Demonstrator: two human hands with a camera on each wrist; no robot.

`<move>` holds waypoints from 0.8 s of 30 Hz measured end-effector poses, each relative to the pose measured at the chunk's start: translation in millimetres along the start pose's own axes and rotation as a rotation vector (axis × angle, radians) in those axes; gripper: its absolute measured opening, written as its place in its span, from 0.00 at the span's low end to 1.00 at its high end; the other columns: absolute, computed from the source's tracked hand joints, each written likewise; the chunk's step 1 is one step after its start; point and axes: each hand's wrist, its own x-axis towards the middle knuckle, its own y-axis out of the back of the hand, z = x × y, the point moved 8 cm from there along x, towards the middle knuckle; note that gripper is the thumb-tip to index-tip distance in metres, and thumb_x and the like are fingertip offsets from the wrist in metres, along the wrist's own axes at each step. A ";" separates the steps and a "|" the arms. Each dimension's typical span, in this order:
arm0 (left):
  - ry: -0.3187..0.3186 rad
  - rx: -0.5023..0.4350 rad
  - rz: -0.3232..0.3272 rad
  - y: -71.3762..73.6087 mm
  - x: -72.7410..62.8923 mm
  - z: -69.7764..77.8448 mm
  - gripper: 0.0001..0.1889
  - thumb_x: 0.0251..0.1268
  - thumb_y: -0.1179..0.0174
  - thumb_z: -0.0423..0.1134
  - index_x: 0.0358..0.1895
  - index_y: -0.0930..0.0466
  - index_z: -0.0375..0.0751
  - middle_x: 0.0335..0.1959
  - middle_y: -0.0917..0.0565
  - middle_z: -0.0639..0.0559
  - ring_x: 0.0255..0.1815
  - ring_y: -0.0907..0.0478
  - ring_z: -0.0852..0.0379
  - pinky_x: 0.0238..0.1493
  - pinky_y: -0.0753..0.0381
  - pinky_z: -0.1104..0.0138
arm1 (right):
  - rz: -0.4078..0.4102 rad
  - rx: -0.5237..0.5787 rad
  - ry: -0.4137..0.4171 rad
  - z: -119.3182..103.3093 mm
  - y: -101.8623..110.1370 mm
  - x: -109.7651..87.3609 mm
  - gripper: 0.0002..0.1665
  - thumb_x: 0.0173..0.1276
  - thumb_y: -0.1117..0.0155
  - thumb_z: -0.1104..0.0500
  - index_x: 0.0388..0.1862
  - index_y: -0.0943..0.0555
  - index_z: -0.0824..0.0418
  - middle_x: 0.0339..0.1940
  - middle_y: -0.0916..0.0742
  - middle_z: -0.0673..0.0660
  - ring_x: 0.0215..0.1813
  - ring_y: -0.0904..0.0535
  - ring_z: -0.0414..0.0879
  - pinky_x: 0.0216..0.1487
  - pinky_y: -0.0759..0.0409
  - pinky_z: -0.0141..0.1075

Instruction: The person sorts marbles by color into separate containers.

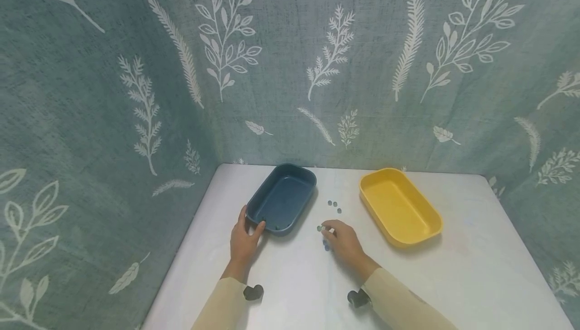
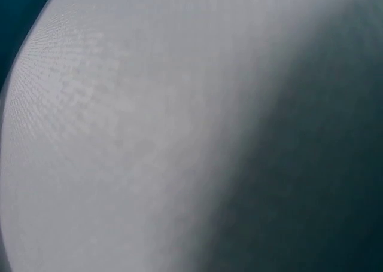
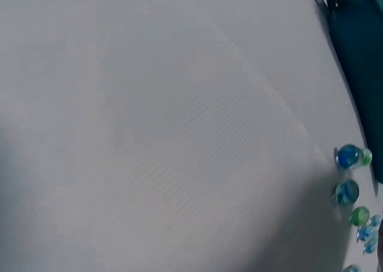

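Observation:
My left hand [image 1: 243,242] holds the near left corner of a dark blue tray [image 1: 312,181], thumb at the front rim and fingers along the outer left side. A few small dark marbles [image 1: 277,228] lie inside its near end. To the tray's right, my right hand [image 1: 343,239] reaches low over the table and pinches a small glass marble between thumb and forefinger. A green marble [image 1: 319,229] sits right at those fingertips. Blue marbles [image 1: 327,248] lie beside the hand. The right wrist view shows blue and green glass marbles [image 3: 347,192] along its right edge.
Three more marbles [image 1: 335,203] lie on the white table [image 1: 294,290] beyond the right hand. A yellow tray [image 1: 437,217] stands to the right, with nothing visible in it. Leaf-patterned cloth [image 1: 281,68] hangs behind and on both sides.

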 end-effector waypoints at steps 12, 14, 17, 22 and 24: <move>-0.024 -0.004 0.007 -1.0 -0.3 1.8 0.44 0.63 0.38 0.59 0.78 0.51 0.56 0.74 0.38 0.48 0.72 0.41 0.40 0.69 0.44 0.43 | -0.043 -0.031 0.010 -18.6 -13.8 12.3 0.12 0.70 0.38 0.57 0.50 0.18 0.55 0.41 0.15 0.46 0.35 0.23 0.39 0.42 0.22 0.38; -0.020 -0.005 0.007 -1.0 -0.4 1.9 0.44 0.63 0.38 0.59 0.78 0.51 0.56 0.74 0.38 0.48 0.72 0.41 0.40 0.69 0.44 0.43 | -0.053 -0.039 0.004 -21.8 -16.9 13.6 0.12 0.70 0.38 0.56 0.50 0.18 0.55 0.42 0.15 0.47 0.39 0.22 0.41 0.44 0.21 0.40; -0.014 -0.010 0.006 -0.7 -0.8 1.5 0.44 0.63 0.38 0.59 0.78 0.51 0.57 0.74 0.38 0.47 0.71 0.41 0.39 0.68 0.43 0.41 | -0.072 -0.035 -0.002 -25.4 -22.8 16.1 0.13 0.71 0.39 0.55 0.51 0.18 0.55 0.43 0.15 0.48 0.44 0.21 0.43 0.48 0.21 0.41; -0.010 -0.017 0.008 -0.6 -0.4 0.5 0.44 0.63 0.39 0.60 0.78 0.51 0.58 0.74 0.38 0.48 0.72 0.41 0.39 0.68 0.44 0.42 | -0.101 -0.029 0.014 -32.0 -31.0 20.3 0.15 0.72 0.40 0.55 0.54 0.19 0.57 0.44 0.15 0.48 0.43 0.21 0.41 0.47 0.21 0.39; -0.010 -0.015 0.010 -0.8 0.0 0.1 0.44 0.63 0.39 0.60 0.78 0.51 0.58 0.74 0.38 0.48 0.72 0.41 0.40 0.69 0.44 0.42 | -0.111 -0.035 0.017 -34.1 -34.2 22.1 0.15 0.72 0.40 0.54 0.55 0.20 0.57 0.44 0.15 0.47 0.42 0.22 0.39 0.46 0.21 0.37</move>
